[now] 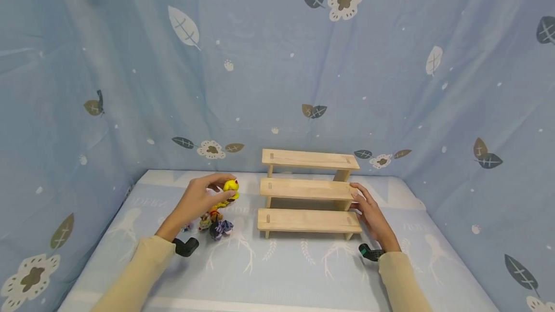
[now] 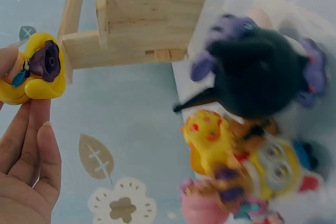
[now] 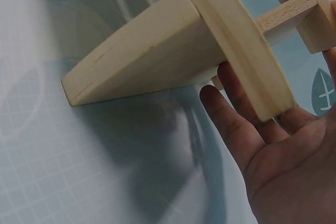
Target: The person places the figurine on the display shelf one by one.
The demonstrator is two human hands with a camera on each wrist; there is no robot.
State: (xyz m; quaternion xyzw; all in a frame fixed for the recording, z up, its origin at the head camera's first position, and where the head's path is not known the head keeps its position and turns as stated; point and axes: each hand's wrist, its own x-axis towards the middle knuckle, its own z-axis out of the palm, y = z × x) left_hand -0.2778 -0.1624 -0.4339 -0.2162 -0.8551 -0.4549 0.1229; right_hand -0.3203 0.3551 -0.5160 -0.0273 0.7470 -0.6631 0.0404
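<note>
My left hand [image 1: 203, 199] pinches a yellow toy figure [image 1: 231, 186] between thumb and fingers, above a cluster of small figures. In the left wrist view the yellow toy [image 2: 37, 72] shows a purple part and a bit of blue. A three-step wooden stand [image 1: 308, 189] stands to the right of it. At the stand's right end, my right hand [image 1: 368, 213] holds the end of the middle step. The right wrist view shows its bent fingers [image 3: 231, 114] around the board's end [image 3: 268, 98], some partly hidden behind it.
Below the left hand sit several figures: a dark one with purple parts [image 1: 221, 228], a yellow goggled one [image 2: 275, 166], a spotted yellow one [image 2: 210, 137] and a pink one [image 2: 202, 208]. Patterned blue cloth [image 1: 269, 52] hangs behind the pale table [image 1: 295, 273] and at its sides.
</note>
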